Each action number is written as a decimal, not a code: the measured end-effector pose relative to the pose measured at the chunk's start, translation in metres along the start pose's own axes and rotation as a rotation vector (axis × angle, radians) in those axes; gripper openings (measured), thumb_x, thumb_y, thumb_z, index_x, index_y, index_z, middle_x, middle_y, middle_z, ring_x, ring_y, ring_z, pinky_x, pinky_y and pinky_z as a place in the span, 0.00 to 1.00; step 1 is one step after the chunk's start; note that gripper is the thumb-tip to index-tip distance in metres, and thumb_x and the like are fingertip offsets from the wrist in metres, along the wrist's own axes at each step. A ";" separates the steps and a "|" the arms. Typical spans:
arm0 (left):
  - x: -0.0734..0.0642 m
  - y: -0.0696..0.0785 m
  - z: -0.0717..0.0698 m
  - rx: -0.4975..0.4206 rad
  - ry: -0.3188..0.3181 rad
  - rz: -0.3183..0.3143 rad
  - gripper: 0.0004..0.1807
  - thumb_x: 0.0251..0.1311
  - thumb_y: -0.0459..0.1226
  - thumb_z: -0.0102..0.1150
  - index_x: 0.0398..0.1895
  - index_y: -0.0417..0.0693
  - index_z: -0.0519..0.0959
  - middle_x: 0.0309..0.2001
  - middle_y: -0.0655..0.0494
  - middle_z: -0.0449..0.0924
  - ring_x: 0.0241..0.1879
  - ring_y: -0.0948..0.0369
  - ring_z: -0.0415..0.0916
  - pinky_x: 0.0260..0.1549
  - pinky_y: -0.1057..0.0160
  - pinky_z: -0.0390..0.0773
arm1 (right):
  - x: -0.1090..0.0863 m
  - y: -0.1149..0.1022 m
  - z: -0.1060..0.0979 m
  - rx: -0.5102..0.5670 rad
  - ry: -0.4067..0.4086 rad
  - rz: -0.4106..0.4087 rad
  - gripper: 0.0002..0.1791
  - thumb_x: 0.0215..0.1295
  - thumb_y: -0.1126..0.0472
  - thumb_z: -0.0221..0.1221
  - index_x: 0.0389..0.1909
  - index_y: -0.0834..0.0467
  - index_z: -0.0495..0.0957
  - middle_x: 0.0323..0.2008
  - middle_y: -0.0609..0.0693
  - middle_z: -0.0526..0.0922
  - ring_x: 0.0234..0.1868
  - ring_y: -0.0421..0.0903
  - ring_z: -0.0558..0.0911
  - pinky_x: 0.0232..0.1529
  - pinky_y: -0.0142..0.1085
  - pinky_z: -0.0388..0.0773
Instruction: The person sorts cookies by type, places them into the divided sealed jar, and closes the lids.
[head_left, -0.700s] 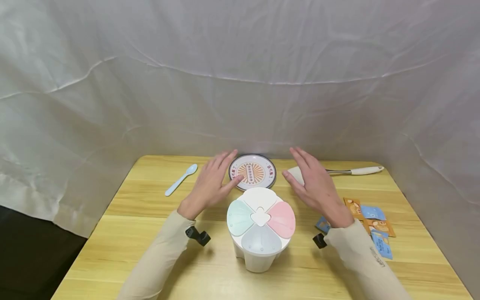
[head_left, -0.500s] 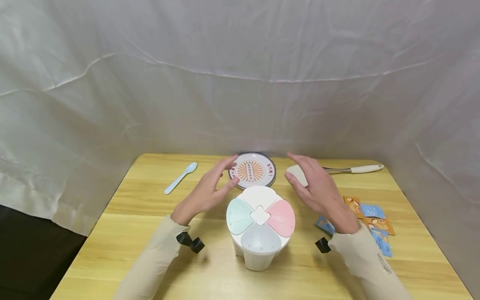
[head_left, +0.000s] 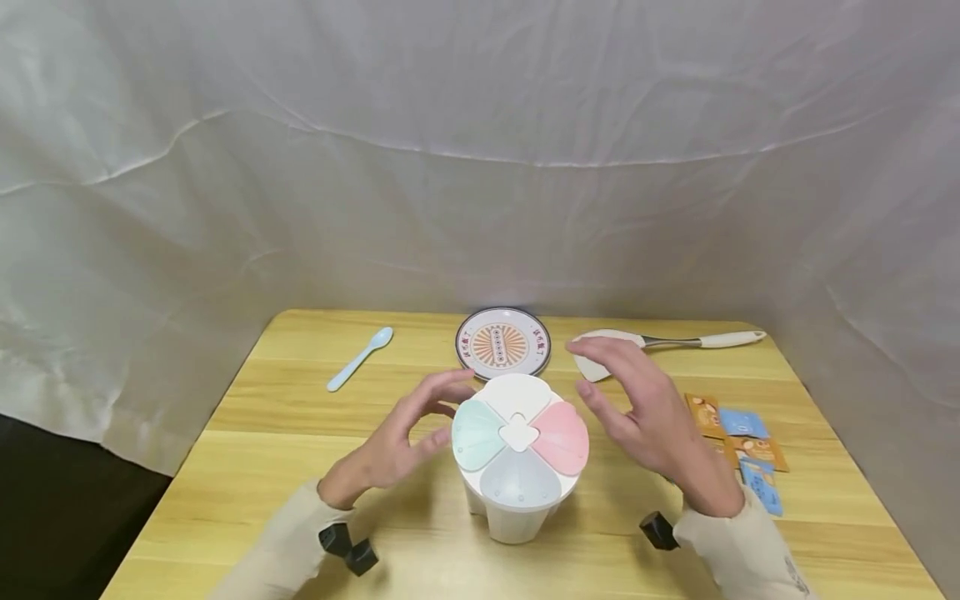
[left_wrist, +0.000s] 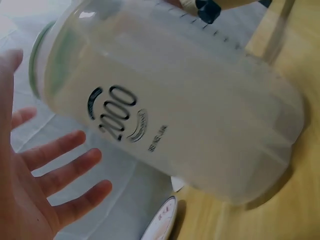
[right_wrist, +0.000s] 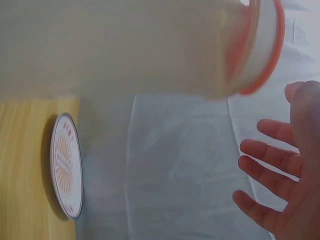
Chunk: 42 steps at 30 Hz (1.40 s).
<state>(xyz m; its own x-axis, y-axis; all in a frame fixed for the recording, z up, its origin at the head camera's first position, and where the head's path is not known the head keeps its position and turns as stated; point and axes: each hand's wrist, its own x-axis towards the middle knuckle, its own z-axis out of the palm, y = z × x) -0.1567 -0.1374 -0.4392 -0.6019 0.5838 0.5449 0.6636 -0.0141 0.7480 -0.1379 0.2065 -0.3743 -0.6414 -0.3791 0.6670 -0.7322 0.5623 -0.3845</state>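
A translucent storage canister point(head_left: 519, 525) stands upright on the table, its lid split into green, pink, grey and white petal-shaped flaps. My left hand point(head_left: 393, 437) is held just left of the canister, beside the green flap point(head_left: 477, 437). In the left wrist view, its spread fingers point(left_wrist: 70, 172) are apart from the printed wall and hold nothing. My right hand point(head_left: 648, 408) hovers on the canister's right, a little away from the pink flap point(head_left: 564, 439). The right wrist view shows its fingers point(right_wrist: 270, 155) loosely spread, with nothing in them.
Behind the canister lies a round printed plate point(head_left: 503, 343). A light blue spoon point(head_left: 360, 359) lies at the back left. A spatula point(head_left: 731, 339) lies at the back right, partly behind my right hand. Several orange and blue packets point(head_left: 760, 452) lie at the right. A grey curtain point(head_left: 480, 167) borders the table.
Both hands have come back from beside the plate towards me, lower beside the canister. Their fingers bend more now. The canister and the other things have stayed in place.
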 end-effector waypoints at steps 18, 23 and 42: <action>-0.014 0.006 0.021 0.054 0.043 -0.055 0.54 0.39 0.30 0.88 0.74 0.45 0.69 0.69 0.44 0.77 0.61 0.60 0.82 0.59 0.52 0.90 | 0.000 -0.043 0.018 0.186 0.051 -0.340 0.17 0.82 0.49 0.60 0.48 0.57 0.90 0.47 0.53 0.89 0.50 0.50 0.85 0.60 0.30 0.81; -0.015 0.004 0.022 0.057 0.054 -0.052 0.54 0.40 0.31 0.88 0.74 0.45 0.68 0.69 0.43 0.78 0.61 0.59 0.83 0.57 0.52 0.91 | -0.003 -0.048 0.020 0.213 -0.001 -0.409 0.17 0.74 0.46 0.69 0.49 0.56 0.89 0.48 0.53 0.88 0.50 0.49 0.84 0.57 0.32 0.80; -0.012 0.003 0.021 0.059 0.074 -0.089 0.53 0.43 0.30 0.86 0.77 0.47 0.70 0.71 0.44 0.79 0.59 0.60 0.84 0.60 0.56 0.90 | -0.011 -0.042 0.024 0.159 -0.044 -0.397 0.20 0.63 0.45 0.78 0.51 0.50 0.90 0.48 0.46 0.91 0.55 0.49 0.82 0.66 0.38 0.76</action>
<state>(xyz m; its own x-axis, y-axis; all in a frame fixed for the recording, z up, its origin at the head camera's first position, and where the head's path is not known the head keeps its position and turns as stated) -0.1383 -0.1271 -0.4517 -0.6892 0.5192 0.5055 0.6298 0.0842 0.7722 -0.1055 0.1691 -0.3805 -0.3091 -0.5761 0.7567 -0.9483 0.2471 -0.1992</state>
